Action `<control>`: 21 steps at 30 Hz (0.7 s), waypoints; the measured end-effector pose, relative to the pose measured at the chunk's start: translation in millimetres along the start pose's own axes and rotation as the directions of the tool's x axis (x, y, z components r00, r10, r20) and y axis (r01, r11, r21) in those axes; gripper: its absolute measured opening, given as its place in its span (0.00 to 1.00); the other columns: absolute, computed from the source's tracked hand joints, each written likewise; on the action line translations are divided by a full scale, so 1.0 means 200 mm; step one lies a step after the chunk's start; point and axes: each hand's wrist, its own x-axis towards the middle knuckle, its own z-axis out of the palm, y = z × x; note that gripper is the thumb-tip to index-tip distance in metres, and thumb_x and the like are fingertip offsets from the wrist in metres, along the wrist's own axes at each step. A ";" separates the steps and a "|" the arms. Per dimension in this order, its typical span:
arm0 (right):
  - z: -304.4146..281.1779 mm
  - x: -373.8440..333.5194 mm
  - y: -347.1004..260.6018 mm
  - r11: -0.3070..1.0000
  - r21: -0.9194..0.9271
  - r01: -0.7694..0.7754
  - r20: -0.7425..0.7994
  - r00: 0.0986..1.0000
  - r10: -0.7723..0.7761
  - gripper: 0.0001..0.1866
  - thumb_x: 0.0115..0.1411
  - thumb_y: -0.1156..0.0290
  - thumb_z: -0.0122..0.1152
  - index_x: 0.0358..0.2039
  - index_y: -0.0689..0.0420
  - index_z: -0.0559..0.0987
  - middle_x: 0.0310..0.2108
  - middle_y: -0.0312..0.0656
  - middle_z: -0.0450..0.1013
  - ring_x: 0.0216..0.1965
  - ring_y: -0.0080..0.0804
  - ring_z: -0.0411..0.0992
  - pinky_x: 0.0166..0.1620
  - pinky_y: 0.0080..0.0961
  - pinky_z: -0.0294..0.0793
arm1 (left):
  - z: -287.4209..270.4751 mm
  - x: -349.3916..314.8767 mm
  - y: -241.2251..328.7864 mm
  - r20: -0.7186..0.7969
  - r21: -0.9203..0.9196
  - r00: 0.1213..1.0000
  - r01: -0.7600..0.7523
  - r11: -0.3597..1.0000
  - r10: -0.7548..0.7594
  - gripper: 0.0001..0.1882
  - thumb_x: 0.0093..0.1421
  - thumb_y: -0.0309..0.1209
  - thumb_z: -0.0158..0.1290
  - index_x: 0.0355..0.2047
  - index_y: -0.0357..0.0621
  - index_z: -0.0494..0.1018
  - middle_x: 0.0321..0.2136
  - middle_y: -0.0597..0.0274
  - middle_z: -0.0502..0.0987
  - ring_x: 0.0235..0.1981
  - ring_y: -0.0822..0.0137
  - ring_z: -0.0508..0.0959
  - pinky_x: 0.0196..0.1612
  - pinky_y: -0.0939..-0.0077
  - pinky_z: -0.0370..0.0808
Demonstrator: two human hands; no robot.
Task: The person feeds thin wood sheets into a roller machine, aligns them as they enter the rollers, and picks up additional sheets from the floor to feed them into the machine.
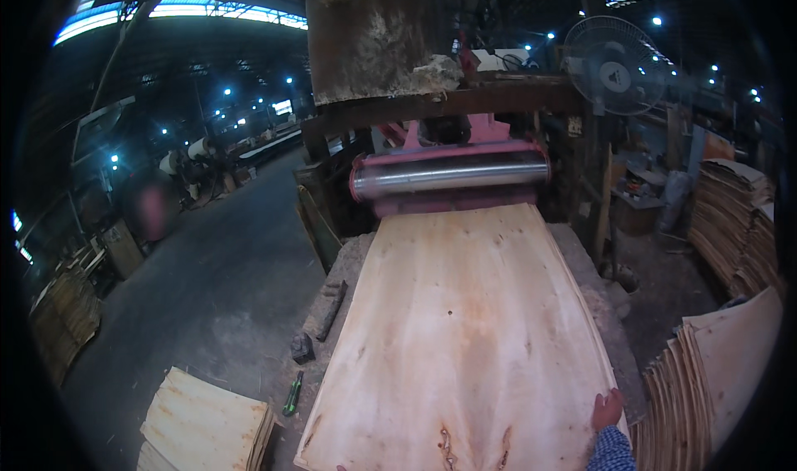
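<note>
A wide, pale wood veneer sheet point(465, 322) with knots and brown streaks lies in front of me, on what looks like a stack of similar sheets. Its far end reaches a machine with a shiny metal roller point(452, 176) in a pink frame. At the near right edge, my right hand point(608, 409), in a blue patterned sleeve, is closed on the rim of the veneer; some of its fingers are hidden. Of my left hand point(341, 468) only a fingertip shows at the lower border, by the sheet's near end.
A green and black utility knife point(292, 394) and a dark block point(302, 348) lie on the ledge left of the sheet. Veneer stacks stand at lower left point(203, 421) and right point(722, 371). A fan point(614, 77) stands beside the machine. A blurred person point(152, 209) is far left.
</note>
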 end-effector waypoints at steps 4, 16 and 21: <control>0.03 -0.01 0.07 1.000 -0.027 0.010 -0.023 1.000 -0.011 0.28 0.58 0.66 0.61 0.51 0.76 0.68 0.47 0.57 0.69 0.47 0.49 0.70 0.55 0.36 0.68 | 0.06 -0.04 0.01 -0.061 0.004 0.998 -0.032 0.999 0.032 0.34 0.69 0.51 0.40 0.66 0.41 0.53 0.62 0.52 0.63 0.62 0.50 0.64 0.63 0.52 0.66; 0.03 -0.02 0.08 0.993 -0.107 0.051 -0.014 0.998 -0.053 0.26 0.61 0.66 0.57 0.51 0.76 0.67 0.48 0.56 0.67 0.44 0.46 0.68 0.53 0.36 0.67 | 0.20 -0.21 0.03 -0.043 0.033 0.997 -0.056 0.998 0.058 0.34 0.70 0.50 0.37 0.65 0.34 0.52 0.62 0.50 0.63 0.60 0.50 0.67 0.63 0.54 0.67; 0.09 -0.01 0.18 0.984 -0.152 0.089 -0.077 0.992 -0.102 0.27 0.62 0.66 0.56 0.52 0.77 0.66 0.51 0.59 0.66 0.46 0.49 0.68 0.55 0.37 0.65 | 0.09 -0.11 0.00 -0.005 0.068 0.999 -0.051 0.996 0.051 0.35 0.70 0.51 0.38 0.65 0.34 0.52 0.62 0.49 0.63 0.60 0.51 0.68 0.63 0.54 0.67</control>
